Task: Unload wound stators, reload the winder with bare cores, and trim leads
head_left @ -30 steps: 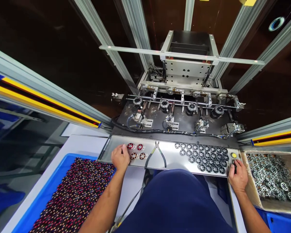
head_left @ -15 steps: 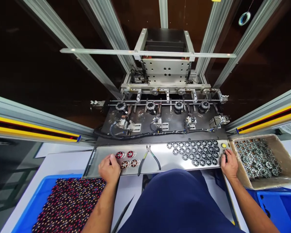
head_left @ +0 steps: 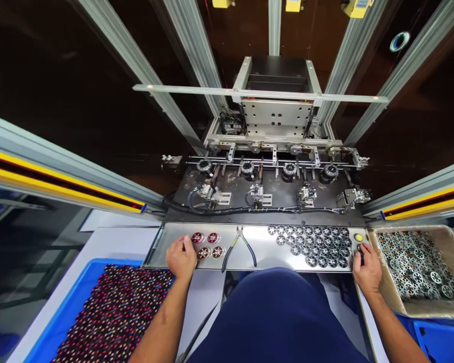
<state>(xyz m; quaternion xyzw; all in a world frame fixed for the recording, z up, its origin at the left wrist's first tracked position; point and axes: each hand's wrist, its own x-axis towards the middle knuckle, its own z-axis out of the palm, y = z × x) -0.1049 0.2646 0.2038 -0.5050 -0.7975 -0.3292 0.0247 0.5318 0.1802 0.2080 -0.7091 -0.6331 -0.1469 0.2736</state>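
Observation:
My left hand (head_left: 181,256) rests with curled fingers on the left part of the metal tray (head_left: 255,259). A dark spot shows between its thumb and forefinger; what it is I cannot make out. Just right of it lie two red-wound round parts (head_left: 212,237) and two copper-coloured ones (head_left: 217,251). My right hand (head_left: 366,270) is at the tray's right end, below a yellow button (head_left: 358,237). Its fingers are closed about something dark, mostly hidden. Rows of dark slotted round cores (head_left: 315,241) lie left of it. Green-handled cutting pliers (head_left: 232,248) lie mid-tray.
Behind the tray stands a machine with a dark base plate (head_left: 242,214) and several round fixtures (head_left: 289,170). A cardboard box (head_left: 444,249) of metal rings is at right. A blue bin (head_left: 70,302) full of small dark-red parts is at left. Yellow-edged light bars (head_left: 60,181) flank both sides.
The camera view has shifted, so the whole scene appears further right. Both hands stay in nearly the same places on the tray, and the parts and pliers have not moved.

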